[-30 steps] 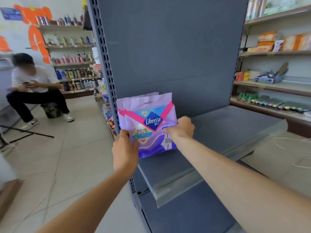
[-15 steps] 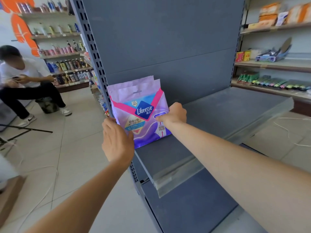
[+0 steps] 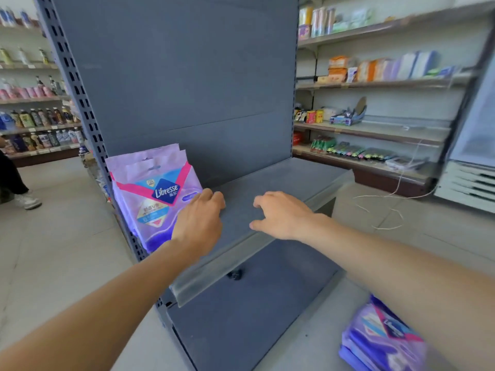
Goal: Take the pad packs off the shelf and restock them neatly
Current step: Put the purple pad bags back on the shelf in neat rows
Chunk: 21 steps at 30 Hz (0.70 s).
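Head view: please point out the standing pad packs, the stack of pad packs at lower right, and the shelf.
Standing pad packs [image 3: 166, 192], head view, front pack's blue logo.
Stack of pad packs [image 3: 380, 340], head view, top pack's purple face.
Shelf [image 3: 281, 175], head view, bare top surface.

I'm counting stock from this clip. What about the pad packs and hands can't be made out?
- Standing pad packs, head view: front pack hides those behind; count unclear.
- Left hand: its back hides the fingertips; contact with the packs unclear.
- Lower-right pile of packs: blurred, cut by right forearm and frame edge.
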Available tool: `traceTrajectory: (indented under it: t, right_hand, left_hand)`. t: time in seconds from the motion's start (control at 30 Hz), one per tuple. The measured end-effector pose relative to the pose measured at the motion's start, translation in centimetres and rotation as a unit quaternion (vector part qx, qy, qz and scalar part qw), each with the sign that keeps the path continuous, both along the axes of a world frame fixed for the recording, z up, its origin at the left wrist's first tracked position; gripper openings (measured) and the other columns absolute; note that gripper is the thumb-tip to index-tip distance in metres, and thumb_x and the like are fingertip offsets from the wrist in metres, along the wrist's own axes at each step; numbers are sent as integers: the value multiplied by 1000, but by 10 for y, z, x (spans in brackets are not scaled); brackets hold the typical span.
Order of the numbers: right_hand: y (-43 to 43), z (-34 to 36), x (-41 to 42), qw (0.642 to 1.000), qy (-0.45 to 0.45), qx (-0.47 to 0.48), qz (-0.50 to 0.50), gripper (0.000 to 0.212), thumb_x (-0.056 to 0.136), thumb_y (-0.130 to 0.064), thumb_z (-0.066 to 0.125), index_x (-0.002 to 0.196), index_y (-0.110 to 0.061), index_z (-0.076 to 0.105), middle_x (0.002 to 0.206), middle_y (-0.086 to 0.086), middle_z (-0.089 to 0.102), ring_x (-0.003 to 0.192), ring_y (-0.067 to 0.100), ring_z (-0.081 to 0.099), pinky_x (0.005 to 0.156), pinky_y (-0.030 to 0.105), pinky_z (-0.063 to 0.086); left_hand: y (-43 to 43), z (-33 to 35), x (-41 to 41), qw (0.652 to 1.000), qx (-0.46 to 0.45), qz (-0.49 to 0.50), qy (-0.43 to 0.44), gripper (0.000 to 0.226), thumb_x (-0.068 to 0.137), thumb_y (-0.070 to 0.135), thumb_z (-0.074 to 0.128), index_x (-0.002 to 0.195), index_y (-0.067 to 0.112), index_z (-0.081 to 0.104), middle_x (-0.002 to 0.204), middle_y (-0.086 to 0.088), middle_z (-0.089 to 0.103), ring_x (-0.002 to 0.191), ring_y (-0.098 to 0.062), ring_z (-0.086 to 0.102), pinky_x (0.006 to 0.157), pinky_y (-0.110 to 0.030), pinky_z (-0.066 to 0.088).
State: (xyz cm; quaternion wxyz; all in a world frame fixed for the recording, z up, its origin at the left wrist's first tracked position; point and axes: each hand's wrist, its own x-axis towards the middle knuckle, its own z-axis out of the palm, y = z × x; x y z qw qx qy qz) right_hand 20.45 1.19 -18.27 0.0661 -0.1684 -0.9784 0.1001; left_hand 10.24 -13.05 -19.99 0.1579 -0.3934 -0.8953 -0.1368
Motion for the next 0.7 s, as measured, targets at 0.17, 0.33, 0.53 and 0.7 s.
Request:
traceTrajectory:
  t: [0.17, 0.33, 0.53, 0.7]
  right_hand:
    - [63, -34, 93, 994, -29, -35, -101, 41, 88, -41, 58, 115, -10, 58, 120, 8, 59, 115, 29, 54, 91, 38, 47]
    - [126, -101, 190, 943, -2, -193, -273, 35, 90, -32, 58, 107, -3, 67, 114, 14, 66, 107, 32, 60, 87, 32, 46]
    - [173, -220, 254, 856, -8, -318, -407, 25, 89, -32, 55, 81, -8, 58, 96, 14, 61, 88, 31, 55, 61, 26, 39]
    - [192, -308, 275, 768, 6, -408, -494, 30, 91, -26, 56, 64, -18, 46, 78, 6, 54, 71, 22, 51, 62, 22, 36]
  left_hand:
    - [81, -20, 64, 990, 47, -93, -98, 26, 84, 11, 53, 110, 15, 56, 113, -2, 57, 104, -28, 57, 86, -41, 48]
    - [172, -77, 131, 962, 20, -156, -225, 25, 88, 20, 56, 112, 16, 58, 112, -1, 63, 104, -25, 58, 87, -36, 48]
    - [266, -183, 185, 906, -73, -162, -385, 26, 86, 27, 64, 106, 10, 60, 114, -11, 64, 106, -29, 58, 83, -30, 45]
    - [309, -271, 202, 853, -113, -113, -497, 16, 86, 22, 65, 78, 9, 62, 101, -16, 71, 89, -29, 68, 79, -37, 52]
